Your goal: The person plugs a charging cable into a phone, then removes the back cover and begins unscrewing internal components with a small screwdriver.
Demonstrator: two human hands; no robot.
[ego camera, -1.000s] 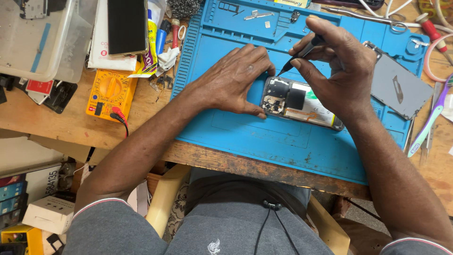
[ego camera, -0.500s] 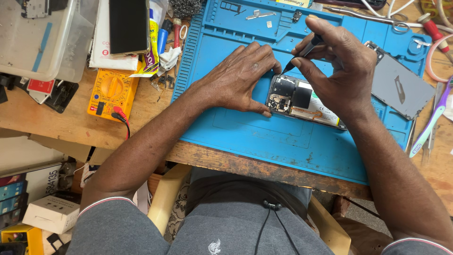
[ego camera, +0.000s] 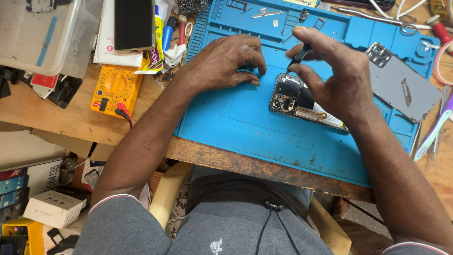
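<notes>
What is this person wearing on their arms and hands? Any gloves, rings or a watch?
Both are bare: the left hand and right hand show no gloves, rings or watch. The forearms are uncovered; short grey sleeves with a thin red and white edge end above the elbows. A thin black cord hangs down the grey shirt.

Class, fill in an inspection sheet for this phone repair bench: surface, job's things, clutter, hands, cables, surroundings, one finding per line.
Surface: blue repair mat on a worn wooden bench.
Job's things: opened phone lying flat on the mat; grey back cover set aside to its right.
Clutter: yellow multimeter, dark phone on papers, clear plastic box.
Hands: left hand rests on the mat beside the opened phone; right hand pinches a dark thin tool above it.
Cables: multimeter leads hang off the bench edge.
Surroundings: small boxes stacked below the bench.
</notes>
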